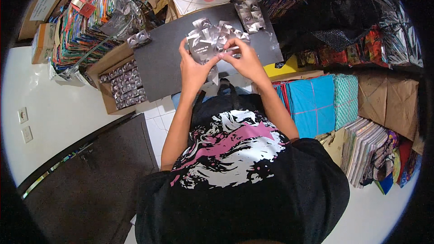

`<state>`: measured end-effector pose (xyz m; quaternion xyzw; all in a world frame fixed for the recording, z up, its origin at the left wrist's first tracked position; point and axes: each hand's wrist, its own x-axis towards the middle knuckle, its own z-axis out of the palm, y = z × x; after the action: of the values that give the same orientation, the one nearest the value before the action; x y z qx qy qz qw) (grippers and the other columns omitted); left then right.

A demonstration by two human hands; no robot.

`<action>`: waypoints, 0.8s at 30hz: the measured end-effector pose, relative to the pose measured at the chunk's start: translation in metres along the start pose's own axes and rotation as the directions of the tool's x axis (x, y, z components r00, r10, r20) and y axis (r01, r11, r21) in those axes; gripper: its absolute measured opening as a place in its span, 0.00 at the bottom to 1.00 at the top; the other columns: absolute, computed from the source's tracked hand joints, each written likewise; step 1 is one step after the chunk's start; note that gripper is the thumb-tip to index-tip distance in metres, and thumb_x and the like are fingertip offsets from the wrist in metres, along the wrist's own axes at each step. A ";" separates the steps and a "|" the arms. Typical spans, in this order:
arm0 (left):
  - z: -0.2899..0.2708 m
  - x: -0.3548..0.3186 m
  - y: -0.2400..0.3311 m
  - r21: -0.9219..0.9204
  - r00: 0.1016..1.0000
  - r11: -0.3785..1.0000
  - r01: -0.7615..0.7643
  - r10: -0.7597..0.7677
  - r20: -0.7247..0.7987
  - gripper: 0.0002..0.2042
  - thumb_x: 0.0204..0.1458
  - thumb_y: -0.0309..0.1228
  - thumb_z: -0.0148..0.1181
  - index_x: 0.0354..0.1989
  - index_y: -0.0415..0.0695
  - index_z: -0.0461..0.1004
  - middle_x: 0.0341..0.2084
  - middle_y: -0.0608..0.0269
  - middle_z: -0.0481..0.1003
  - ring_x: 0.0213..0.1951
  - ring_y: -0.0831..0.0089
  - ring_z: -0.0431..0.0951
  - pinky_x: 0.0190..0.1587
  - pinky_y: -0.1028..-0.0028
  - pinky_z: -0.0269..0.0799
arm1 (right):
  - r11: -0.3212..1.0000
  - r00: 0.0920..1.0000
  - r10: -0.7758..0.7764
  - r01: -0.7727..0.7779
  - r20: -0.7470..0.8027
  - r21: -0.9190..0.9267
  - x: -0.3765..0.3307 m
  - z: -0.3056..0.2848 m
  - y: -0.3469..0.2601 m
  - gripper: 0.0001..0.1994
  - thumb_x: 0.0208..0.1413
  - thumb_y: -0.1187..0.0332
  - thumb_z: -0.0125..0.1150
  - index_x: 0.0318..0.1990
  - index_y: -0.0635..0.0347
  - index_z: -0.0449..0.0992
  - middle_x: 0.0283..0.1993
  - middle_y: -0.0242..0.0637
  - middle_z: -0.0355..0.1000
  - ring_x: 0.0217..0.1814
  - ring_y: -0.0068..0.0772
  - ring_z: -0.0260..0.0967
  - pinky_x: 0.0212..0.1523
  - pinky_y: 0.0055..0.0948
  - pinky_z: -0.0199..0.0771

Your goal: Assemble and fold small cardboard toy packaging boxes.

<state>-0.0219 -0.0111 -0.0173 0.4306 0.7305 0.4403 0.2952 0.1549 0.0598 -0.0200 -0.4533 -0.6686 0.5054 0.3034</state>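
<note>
My left hand (193, 69) grips a shiny silver-grey printed piece (202, 47), which looks like an unfolded small carton. The thumb lies along its near edge. Fingers of my right hand (246, 62) are pinched together beside it, the tips meeting the left thumb; whether they hold the same piece I cannot make out. Just beyond both hands, more silver-grey pieces (228, 30) are heaped on a dark grey tabletop (160, 58). Several small folded boxes (251, 16) of the same look stand in a group at the table's far right.
Left of the table, a cardboard box (107, 100) holds rows of small grey boxes (124, 85). Two or so more (139, 39) sit at the table's left corner. Bundled colourful packets (81, 40) rise at the far left. Blue wrapped stacks (312, 106) stand on the right.
</note>
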 end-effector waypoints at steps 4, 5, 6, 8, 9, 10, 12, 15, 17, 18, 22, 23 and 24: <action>0.013 0.003 -0.029 -0.123 0.996 0.989 0.087 -0.089 -0.014 0.52 0.53 0.49 0.77 0.75 0.37 0.47 0.58 0.34 0.74 0.58 0.52 0.79 0.61 0.61 0.72 | 0.997 0.989 0.040 -0.049 0.146 0.056 -0.003 -0.005 0.013 0.16 0.62 0.61 0.73 0.50 0.62 0.78 0.49 0.37 0.81 0.49 0.29 0.80 0.49 0.31 0.80; 0.015 0.003 -0.035 -0.220 0.983 0.958 0.182 -0.177 0.045 0.48 0.62 0.52 0.67 0.76 0.35 0.44 0.59 0.35 0.72 0.58 0.55 0.77 0.62 0.61 0.70 | 0.998 0.986 0.023 -0.033 0.165 0.058 -0.003 -0.007 0.016 0.17 0.62 0.61 0.72 0.51 0.62 0.78 0.49 0.38 0.81 0.49 0.29 0.80 0.49 0.31 0.80; 0.018 0.004 -0.037 -0.219 0.983 0.959 0.182 -0.176 0.049 0.48 0.62 0.52 0.67 0.76 0.35 0.44 0.59 0.35 0.72 0.58 0.55 0.77 0.62 0.61 0.70 | 0.998 0.983 0.006 -0.017 0.184 0.059 -0.003 -0.009 0.018 0.18 0.62 0.61 0.72 0.53 0.62 0.77 0.49 0.38 0.81 0.49 0.29 0.80 0.50 0.32 0.79; 0.023 0.011 -0.040 -0.290 0.968 0.924 0.249 -0.242 0.061 0.45 0.66 0.53 0.61 0.76 0.34 0.42 0.56 0.38 0.73 0.55 0.57 0.78 0.60 0.60 0.72 | 0.998 0.983 0.018 -0.028 0.182 0.050 -0.002 -0.014 0.022 0.19 0.62 0.61 0.72 0.54 0.62 0.77 0.50 0.38 0.81 0.49 0.30 0.80 0.50 0.32 0.80; 0.027 0.012 -0.035 -0.307 0.973 0.924 0.229 -0.222 0.060 0.43 0.66 0.48 0.63 0.75 0.33 0.45 0.55 0.42 0.74 0.53 0.60 0.78 0.57 0.62 0.73 | 0.999 0.982 0.027 -0.035 0.186 0.040 -0.002 -0.015 0.023 0.19 0.62 0.62 0.72 0.55 0.62 0.76 0.50 0.39 0.80 0.49 0.31 0.81 0.50 0.32 0.80; 0.032 0.015 -0.039 -0.344 0.982 0.919 0.190 -0.172 0.083 0.41 0.65 0.47 0.64 0.74 0.34 0.47 0.55 0.44 0.74 0.53 0.62 0.78 0.57 0.64 0.73 | 0.999 0.982 0.026 -0.034 0.187 0.041 -0.002 -0.016 0.024 0.19 0.62 0.62 0.72 0.55 0.62 0.76 0.50 0.39 0.80 0.49 0.31 0.81 0.50 0.32 0.80; 0.038 0.015 -0.032 -0.406 0.988 0.902 0.147 -0.119 0.094 0.38 0.63 0.40 0.70 0.71 0.36 0.54 0.54 0.49 0.75 0.52 0.68 0.78 0.55 0.68 0.75 | 0.999 0.989 0.018 -0.022 0.149 0.028 -0.004 -0.021 0.024 0.20 0.62 0.63 0.72 0.57 0.62 0.75 0.51 0.40 0.80 0.49 0.32 0.81 0.49 0.32 0.80; 0.038 0.011 -0.018 -0.461 0.994 0.882 0.095 -0.056 0.097 0.38 0.61 0.39 0.71 0.71 0.37 0.55 0.53 0.51 0.77 0.50 0.68 0.80 0.53 0.69 0.76 | 0.998 0.992 0.020 -0.029 0.127 0.063 -0.006 -0.029 0.021 0.21 0.61 0.65 0.73 0.58 0.62 0.75 0.52 0.41 0.80 0.48 0.32 0.81 0.49 0.32 0.80; 0.037 0.008 -0.012 -0.453 0.997 0.889 0.063 -0.033 0.074 0.38 0.58 0.37 0.74 0.70 0.37 0.55 0.52 0.51 0.77 0.49 0.68 0.81 0.52 0.71 0.77 | 0.995 0.992 0.035 -0.046 0.122 0.089 -0.006 -0.035 0.018 0.22 0.62 0.67 0.72 0.60 0.60 0.74 0.54 0.39 0.79 0.50 0.29 0.78 0.51 0.31 0.79; 0.036 0.008 -0.011 -0.465 0.997 0.883 0.058 -0.025 0.076 0.39 0.57 0.36 0.76 0.70 0.37 0.56 0.52 0.51 0.78 0.49 0.68 0.81 0.53 0.70 0.77 | 0.992 0.992 0.049 -0.062 0.116 0.111 -0.006 -0.037 0.016 0.22 0.62 0.68 0.72 0.62 0.58 0.72 0.56 0.37 0.77 0.52 0.27 0.76 0.53 0.31 0.78; 0.030 0.004 0.000 -0.243 0.977 0.947 -0.210 0.215 -0.008 0.39 0.47 0.35 0.83 0.65 0.37 0.66 0.51 0.51 0.80 0.50 0.64 0.82 0.55 0.66 0.78 | 0.986 0.997 -0.061 0.066 -0.037 0.156 -0.008 -0.041 -0.004 0.29 0.59 0.71 0.74 0.67 0.56 0.69 0.59 0.36 0.77 0.55 0.27 0.75 0.56 0.33 0.79; 0.026 0.004 0.001 -0.170 0.971 0.958 -0.231 0.239 0.028 0.37 0.46 0.34 0.83 0.63 0.36 0.69 0.50 0.49 0.80 0.51 0.63 0.82 0.57 0.66 0.77 | 0.984 0.992 -0.118 0.122 -0.040 0.131 -0.009 -0.045 -0.011 0.33 0.56 0.73 0.76 0.68 0.56 0.68 0.62 0.37 0.76 0.58 0.30 0.76 0.59 0.34 0.78; 0.025 0.003 0.001 -0.168 0.971 0.958 -0.232 0.239 0.024 0.37 0.46 0.34 0.83 0.63 0.36 0.69 0.50 0.49 0.80 0.51 0.63 0.82 0.57 0.66 0.77 | 0.984 0.992 -0.120 0.124 -0.037 0.132 -0.009 -0.047 -0.016 0.33 0.56 0.73 0.76 0.68 0.56 0.68 0.62 0.37 0.76 0.58 0.30 0.76 0.59 0.34 0.78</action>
<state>-0.0026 0.0013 -0.0278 0.4984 0.6285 0.5213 0.2913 0.1948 0.0694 0.0099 -0.3975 -0.6552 0.5228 0.3732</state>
